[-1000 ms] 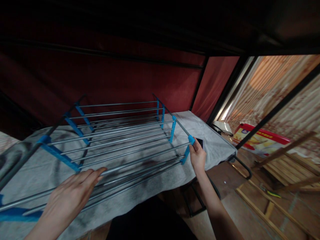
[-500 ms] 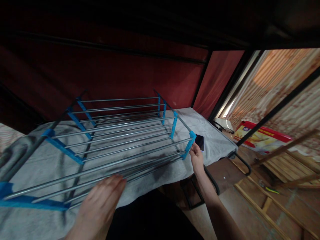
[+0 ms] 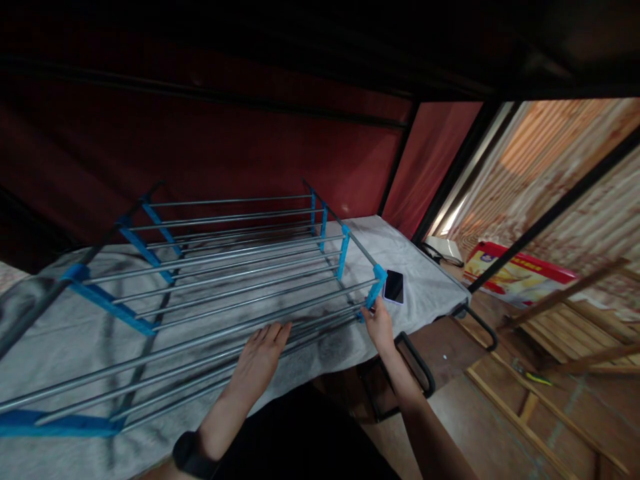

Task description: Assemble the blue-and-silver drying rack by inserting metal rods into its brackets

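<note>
A shoe rack of grey metal tubes (image 3: 200, 339) with blue plastic brackets lies on a surface covered by a grey cloth (image 3: 345, 347). My left hand (image 3: 263, 357), a dark band at its wrist, is at the rack's near tubes, fingers stretched out over them; whether it presses on them I cannot tell. At the near right corner, my right hand (image 3: 379, 328) is closed on the lower end of a blue bracket (image 3: 375, 287), its fingertips partly hidden. Just beyond that corner a phone (image 3: 395, 287) lies face up on the cloth.
Behind the rack stands a dark red panel (image 3: 240, 153). To the right are a black metal bar (image 3: 483, 327), a red and yellow box (image 3: 520, 273), wooden slats (image 3: 570, 337) and a wooden frame (image 3: 527, 407) on the floor.
My left hand has moved right and forward along the near tubes. My right hand has shifted slightly left and lower on the bracket. More of the phone shows now.
</note>
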`<state>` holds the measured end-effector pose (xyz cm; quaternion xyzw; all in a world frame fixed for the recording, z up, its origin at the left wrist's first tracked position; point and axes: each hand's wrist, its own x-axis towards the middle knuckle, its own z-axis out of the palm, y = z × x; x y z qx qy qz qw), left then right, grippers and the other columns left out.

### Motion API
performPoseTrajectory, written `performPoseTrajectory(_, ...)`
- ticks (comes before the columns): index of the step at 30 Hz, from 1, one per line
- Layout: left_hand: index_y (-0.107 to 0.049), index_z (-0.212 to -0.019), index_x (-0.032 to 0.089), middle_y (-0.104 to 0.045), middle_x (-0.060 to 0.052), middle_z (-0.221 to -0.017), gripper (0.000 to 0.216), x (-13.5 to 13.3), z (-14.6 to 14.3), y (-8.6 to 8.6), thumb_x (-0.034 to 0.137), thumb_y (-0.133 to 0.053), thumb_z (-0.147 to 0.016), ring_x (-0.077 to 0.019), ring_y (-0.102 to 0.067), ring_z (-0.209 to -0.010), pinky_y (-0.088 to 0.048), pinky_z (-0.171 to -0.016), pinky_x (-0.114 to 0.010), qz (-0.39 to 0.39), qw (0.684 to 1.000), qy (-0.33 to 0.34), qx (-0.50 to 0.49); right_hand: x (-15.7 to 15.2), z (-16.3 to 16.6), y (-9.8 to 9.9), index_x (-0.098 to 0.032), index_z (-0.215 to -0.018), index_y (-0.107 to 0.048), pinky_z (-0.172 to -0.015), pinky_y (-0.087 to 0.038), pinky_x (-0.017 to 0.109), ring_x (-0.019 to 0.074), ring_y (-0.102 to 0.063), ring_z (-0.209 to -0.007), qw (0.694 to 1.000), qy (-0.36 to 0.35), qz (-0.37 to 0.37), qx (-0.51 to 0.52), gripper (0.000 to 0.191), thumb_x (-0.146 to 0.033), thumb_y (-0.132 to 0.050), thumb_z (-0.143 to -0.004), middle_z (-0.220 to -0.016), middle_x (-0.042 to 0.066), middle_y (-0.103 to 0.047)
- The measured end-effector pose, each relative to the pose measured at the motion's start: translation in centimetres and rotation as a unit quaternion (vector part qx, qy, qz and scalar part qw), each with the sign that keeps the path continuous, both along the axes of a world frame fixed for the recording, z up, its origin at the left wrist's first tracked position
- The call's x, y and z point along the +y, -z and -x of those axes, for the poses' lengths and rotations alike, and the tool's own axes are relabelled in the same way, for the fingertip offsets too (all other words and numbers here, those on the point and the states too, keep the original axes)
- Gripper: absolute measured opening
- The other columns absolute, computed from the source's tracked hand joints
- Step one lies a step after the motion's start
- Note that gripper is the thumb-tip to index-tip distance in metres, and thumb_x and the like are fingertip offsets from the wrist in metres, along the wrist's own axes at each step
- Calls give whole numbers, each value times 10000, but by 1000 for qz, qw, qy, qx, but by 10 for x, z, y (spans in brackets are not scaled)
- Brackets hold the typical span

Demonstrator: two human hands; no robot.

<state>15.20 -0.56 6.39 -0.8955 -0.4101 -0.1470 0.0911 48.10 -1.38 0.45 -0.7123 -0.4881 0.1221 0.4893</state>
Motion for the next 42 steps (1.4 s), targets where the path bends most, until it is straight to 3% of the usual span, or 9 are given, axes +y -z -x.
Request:
performPoseTrajectory(9,-619,-1375,195,-738,-109,-1168,540,-3,2,-16,18,-431,-901,-249,-715,-963,-545,-889,-402,18,999,-24,-16,1,-2,-7,-236,-977,-586,-693,-449,340,264,-661,-788,998,25,31,-39,285,-492,-468,-936,-811,63,-681)
performPoseTrajectory(18,-625,-1375,214,-746,-98,-1198,551,-1,2,-11,23,-435,-895,-237,-722,-997,-538,-909,-384,17,999,-27,-27,0,5,-21,-230,-866,-584,-634,-351,325,245,-605,-692,993,60,64,-82,379,-524,-373,-975,-706,57,-635)
performPoseTrajectory(26,-610,-1382,218,-743,-95,-1181,579,1,3,-8,3,-421,-878,-229,-714,-1006,-544,-885,-374,16,998,2,-58,-3,10,-28,-212,-884,-642,-651,-377,351,275,-617,-695,987,80,81,-109,435,-517,-345,-972,-733,101,-676)
performPoseTrajectory(32,-606,-1376,207,-734,-100,-1221,510,-5,-4,-9,41,-446,-922,-226,-703,-1052,-535,-908,-372,-4,998,-18,-53,-4,7,-24,-230,-851,-640,-644,-412,391,310,-625,-669,988,73,74,-114,412,-516,-356,-938,-707,126,-677)
performPoseTrajectory(37,-545,-1424,132,-668,-134,-1367,488,-28,1,-10,72,-478,-944,-241,-632,-1234,-454,-1085,-410,-77,997,1,-27,-5,-3,-19,-250,-862,-632,-625,-450,407,326,-658,-693,996,20,49,-69,362,-568,-461,-882,-708,117,-682)
performPoseTrajectory(42,-510,-1467,163,-612,-123,-1453,581,-66,30,-15,55,-501,-896,-226,-508,-1394,-368,-1192,-398,-105,994,33,-25,-6,-24,-11,-215,-1114,-616,-692,-536,438,326,-700,-815,997,-67,-36,-25,464,-581,-570,-832,-970,142,-730)
